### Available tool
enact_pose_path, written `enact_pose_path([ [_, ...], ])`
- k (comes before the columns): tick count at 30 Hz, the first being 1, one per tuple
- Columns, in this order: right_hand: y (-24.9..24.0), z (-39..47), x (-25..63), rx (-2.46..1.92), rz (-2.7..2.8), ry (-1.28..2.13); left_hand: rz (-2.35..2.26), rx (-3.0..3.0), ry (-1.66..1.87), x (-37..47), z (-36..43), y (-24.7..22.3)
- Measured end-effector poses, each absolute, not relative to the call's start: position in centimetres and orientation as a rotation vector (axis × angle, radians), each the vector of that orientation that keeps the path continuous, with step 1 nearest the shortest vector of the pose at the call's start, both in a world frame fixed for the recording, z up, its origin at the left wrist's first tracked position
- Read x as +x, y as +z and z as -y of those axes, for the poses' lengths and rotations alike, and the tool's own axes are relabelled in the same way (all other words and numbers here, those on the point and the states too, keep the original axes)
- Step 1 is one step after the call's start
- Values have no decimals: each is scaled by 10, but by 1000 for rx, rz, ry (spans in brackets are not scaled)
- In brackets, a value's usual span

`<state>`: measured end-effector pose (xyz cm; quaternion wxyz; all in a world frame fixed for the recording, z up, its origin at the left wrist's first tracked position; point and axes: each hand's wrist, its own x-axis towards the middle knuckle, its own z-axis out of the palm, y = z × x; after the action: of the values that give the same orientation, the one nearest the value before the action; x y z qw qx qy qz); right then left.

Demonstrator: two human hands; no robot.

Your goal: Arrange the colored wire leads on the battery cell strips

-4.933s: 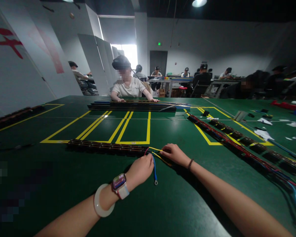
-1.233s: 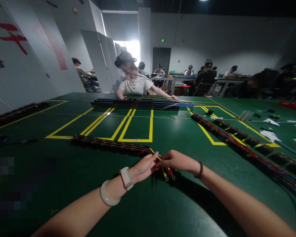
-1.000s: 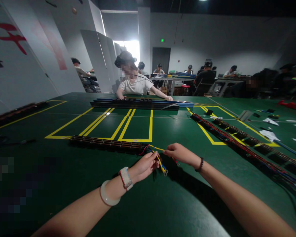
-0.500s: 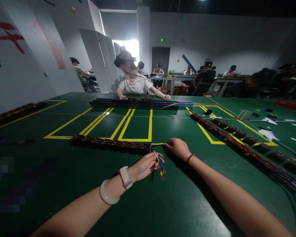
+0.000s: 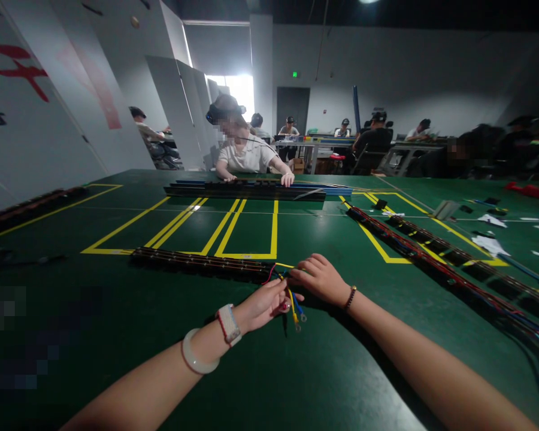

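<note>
A long black strip of wired modules lies on the green table in front of me, and thin wires come out of its right end. My left hand is closed around the bundle of wires; yellow and blue ends with ring terminals hang below its fingers. A red wire curves between the strip and this hand. My right hand is beside the left, fingers pinched at the yellow wire that leaves the strip's end. Its fingertips partly hide the wires there.
Yellow tape outlines mark the green table. Two more wired strips, one with red wires, lie to the right near paper scraps. Another strip is far left. Across the table a person handles long dark rails.
My right hand has moved left and nearer, bringing the yellow wire toward the bundle in my left hand. My left hand stays almost in place. The person opposite has drawn one hand inward.
</note>
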<state>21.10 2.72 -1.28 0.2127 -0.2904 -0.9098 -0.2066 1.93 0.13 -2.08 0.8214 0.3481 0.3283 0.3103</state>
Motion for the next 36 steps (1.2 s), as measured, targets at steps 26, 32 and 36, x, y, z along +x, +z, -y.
enact_pose_path([
  [26,-12,-28,210,-463,2726,-566,-616,576,675,20,-3,-23],
  [32,-14,-30,210,-605,2549,-280,-660,666,699,20,-2,-25],
  [36,-14,-32,192,-686,2350,-70,-646,767,707,20,-1,-26],
])
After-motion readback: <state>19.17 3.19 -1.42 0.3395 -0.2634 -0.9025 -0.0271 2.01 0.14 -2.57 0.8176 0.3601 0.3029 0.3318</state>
